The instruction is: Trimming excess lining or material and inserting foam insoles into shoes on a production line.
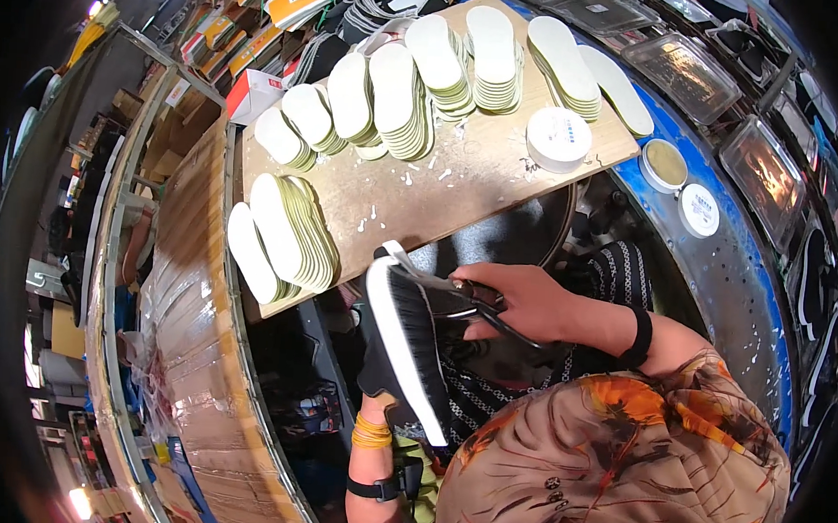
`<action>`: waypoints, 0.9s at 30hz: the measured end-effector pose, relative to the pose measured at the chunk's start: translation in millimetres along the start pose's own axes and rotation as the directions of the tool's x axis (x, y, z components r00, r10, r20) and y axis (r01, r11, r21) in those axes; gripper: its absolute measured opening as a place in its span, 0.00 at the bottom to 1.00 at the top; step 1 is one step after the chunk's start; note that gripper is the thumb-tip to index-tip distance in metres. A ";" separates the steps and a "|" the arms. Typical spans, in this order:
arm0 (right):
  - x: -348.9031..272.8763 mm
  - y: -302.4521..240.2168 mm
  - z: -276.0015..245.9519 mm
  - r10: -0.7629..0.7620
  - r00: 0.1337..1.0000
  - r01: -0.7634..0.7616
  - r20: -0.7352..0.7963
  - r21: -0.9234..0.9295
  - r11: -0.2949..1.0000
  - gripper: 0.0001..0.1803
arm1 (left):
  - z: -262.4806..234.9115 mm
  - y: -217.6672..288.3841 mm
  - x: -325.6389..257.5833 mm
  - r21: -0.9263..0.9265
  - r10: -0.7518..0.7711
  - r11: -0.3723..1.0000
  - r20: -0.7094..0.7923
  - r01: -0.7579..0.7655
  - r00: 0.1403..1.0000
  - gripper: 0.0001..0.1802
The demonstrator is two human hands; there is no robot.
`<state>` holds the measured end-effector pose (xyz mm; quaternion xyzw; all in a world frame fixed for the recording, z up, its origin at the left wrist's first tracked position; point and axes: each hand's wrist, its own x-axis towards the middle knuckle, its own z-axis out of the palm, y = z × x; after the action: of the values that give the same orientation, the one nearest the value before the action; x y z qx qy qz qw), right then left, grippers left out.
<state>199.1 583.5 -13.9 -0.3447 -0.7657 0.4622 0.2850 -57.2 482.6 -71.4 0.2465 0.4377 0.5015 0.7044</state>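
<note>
A black shoe (pixel 378 353) with a white sole (pixel 399 340) is held up in front of me, sole edge toward my right. My left hand (pixel 378 409) reaches into or behind it and holds it; its fingers are hidden, and yellow rubber bands circle the wrist. My right hand (pixel 520 299) is closed on a pair of scissors (pixel 491 313) with dark handles. Their blades lie at the toe end, by a pale strip (pixel 399 253) that sticks up there. Whether the blades touch the strip, I cannot tell.
Beyond the shoe, several stacks of white insoles (pixel 395 102) stand on a wooden board (pixel 413 191) with white scraps. A round white tub (pixel 558 141) sits at its right; smaller tins (pixel 664 167) are on the blue-edged bench (pixel 744 304). Cardboard (pixel 184 289) lines the left.
</note>
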 end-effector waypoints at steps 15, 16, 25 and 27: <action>-69.5 64.8 -94.8 0.445 0.693 -0.466 -0.567 0.119 0.877 0.21 | 7.9 -3.1 -21.9 -0.026 0.057 0.998 -0.135 -0.061 0.989 0.10; -88.1 79.3 -111.8 0.424 0.573 -0.437 -0.702 0.176 0.882 0.20 | 8.6 -4.6 -21.8 -0.025 0.066 0.997 -0.144 -0.070 0.987 0.10; -300.9 171.6 -199.6 0.413 -0.028 -0.967 -0.910 0.129 0.220 0.27 | 32.4 -4.0 -6.4 0.107 0.137 0.987 -0.194 -0.118 0.971 0.11; -308.8 171.2 -198.2 0.465 0.071 -0.997 -0.883 -0.078 0.004 0.28 | 39.8 3.3 7.3 0.255 0.215 0.954 -0.214 -0.159 0.953 0.11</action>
<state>579.3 497.8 -123.7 -0.9341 -0.3534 0.0390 0.0328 -23.6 494.2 -51.8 0.3064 0.5499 0.5371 0.5615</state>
